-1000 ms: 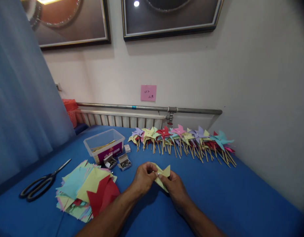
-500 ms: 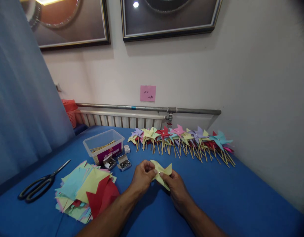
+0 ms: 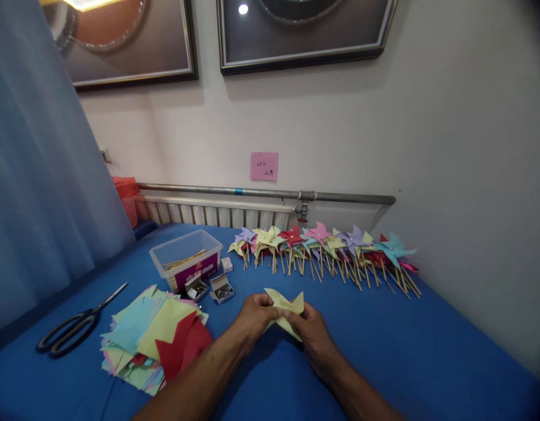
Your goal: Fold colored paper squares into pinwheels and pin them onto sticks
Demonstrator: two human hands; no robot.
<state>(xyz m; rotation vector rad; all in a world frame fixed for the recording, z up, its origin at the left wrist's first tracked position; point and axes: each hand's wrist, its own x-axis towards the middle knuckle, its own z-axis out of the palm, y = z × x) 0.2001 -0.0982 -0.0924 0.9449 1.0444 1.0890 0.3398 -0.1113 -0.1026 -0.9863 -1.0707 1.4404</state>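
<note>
**Both hands pinched on a yellow paper pinwheel above the blue table**

Your left hand (image 3: pixel 253 318) and your right hand (image 3: pixel 311 327) meet at the centre of a pale yellow paper pinwheel (image 3: pixel 285 307), each closed on it with fingertips pinching the folded points together. The pinwheel sits between the two hands, held just above the blue table (image 3: pixel 428 351), its free tips sticking up and away from you.

Taking that pinwheel as your landmark: to its left, near your left forearm, lies a loose stack of coloured paper squares (image 3: pixel 153 336), with a red sheet and a yellow-green sheet on top. Further left of the stack, a pair of black-handled scissors (image 3: pixel 75 324) lies flat on the table. Beyond the pinwheel and slightly left sit two small open boxes of metal pins (image 3: pixel 221 288), and just behind them a clear plastic tub (image 3: pixel 186 257) holding thin wooden sticks. Beyond the pinwheel and to the right, a long row of finished pinwheels on sticks (image 3: pixel 326 248) lies along the far edge of the table, in yellow, red, pink, purple and teal. Above that row, a pink note (image 3: pixel 264 166) is stuck to the wall, over a grey pipe (image 3: pixel 270 193).
</note>
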